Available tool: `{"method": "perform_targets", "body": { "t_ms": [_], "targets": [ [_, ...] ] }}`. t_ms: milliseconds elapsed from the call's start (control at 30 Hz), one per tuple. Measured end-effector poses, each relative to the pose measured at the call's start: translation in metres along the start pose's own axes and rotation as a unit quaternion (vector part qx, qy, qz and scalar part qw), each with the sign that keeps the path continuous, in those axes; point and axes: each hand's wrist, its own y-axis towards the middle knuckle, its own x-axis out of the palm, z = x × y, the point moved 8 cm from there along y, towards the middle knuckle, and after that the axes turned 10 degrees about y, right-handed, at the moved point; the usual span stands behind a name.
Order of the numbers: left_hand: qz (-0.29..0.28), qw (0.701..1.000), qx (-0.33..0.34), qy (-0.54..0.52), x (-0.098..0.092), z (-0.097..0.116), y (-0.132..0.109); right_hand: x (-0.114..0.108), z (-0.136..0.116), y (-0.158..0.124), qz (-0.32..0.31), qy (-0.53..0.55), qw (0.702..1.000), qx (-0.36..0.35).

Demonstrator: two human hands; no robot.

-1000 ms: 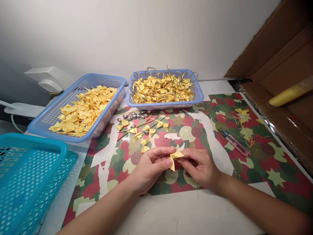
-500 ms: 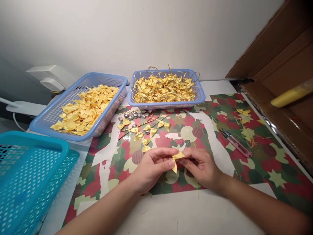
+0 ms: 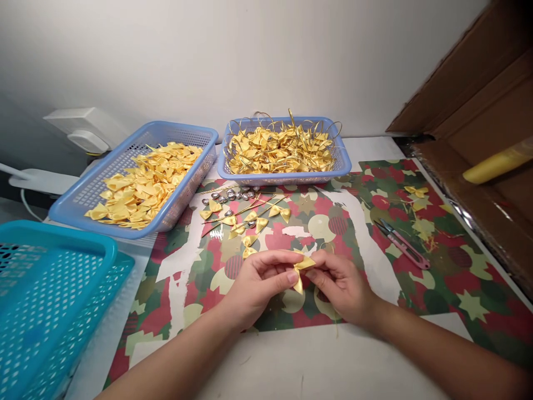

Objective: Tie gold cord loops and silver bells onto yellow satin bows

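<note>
My left hand (image 3: 262,286): thumb and forefinger pinched on one yellow bow (image 3: 306,263). The bow sits between my two hands, over the patterned sheet (image 3: 441,289), one wing pointing up and to the right, the other pointing down.

My right hand (image 3: 343,286): fingers bent, thumb and forefinger close together at the bow's right wing. I cannot tell whether they grip the wing or something thin hidden behind it.

On the sheet, just beyond my left hand: several loose bows (image 3: 280,213), yellow, with gold strings (image 3: 270,208) lying among them. Farther back, a cluster of small silver balls (image 3: 231,194).

By the wall: one blue basket (image 3: 287,179), heaped with yellow bows and gold strings, some loops rising over the rim. Left of it: a second blue basket (image 3: 104,229), set at an angle, holding a pile of yellow bows. Nearer me on the left: a teal basket (image 3: 45,261), partly out of view.

Right of my hands, on the sheet: scissors (image 3: 403,244) with pink handles, blades pointing away and leftward. Beyond them, a single bow (image 3: 416,191) and a scatter of scraps (image 3: 425,228).

Far right: a cardboard box (image 3: 466,66) and a yellow roll (image 3: 499,165).
</note>
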Motion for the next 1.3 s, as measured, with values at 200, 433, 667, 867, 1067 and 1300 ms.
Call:
{"method": "perform_targets", "body": {
  "t_ms": [200,433,667,867,1067,1300],
  "targets": [
    [0.034,0.999,-0.022,0.007,-0.004,-0.001,0.000,0.001,-0.002,-0.001,-0.006,-0.027,0.999,-0.024],
    [0.030,0.999,-0.026,0.002,-0.005,-0.007,0.001,0.002,-0.002,-0.002,-0.011,-0.028,0.999,-0.026],
    [0.002,1.000,-0.015,-0.005,-0.003,-0.008,0.001,0.002,0.000,-0.003,-0.005,-0.029,0.999,-0.015],
    [0.018,1.000,0.005,-0.003,-0.003,-0.001,0.000,0.002,0.000,-0.002,-0.007,-0.037,0.999,-0.016],
    [0.022,1.000,0.003,-0.009,-0.002,0.002,0.000,0.004,-0.005,-0.002,-0.017,-0.099,0.994,-0.043],
    [0.029,0.999,-0.002,-0.014,-0.006,-0.001,0.001,0.006,-0.008,-0.004,-0.048,-0.118,0.991,-0.044]
  ]
}}
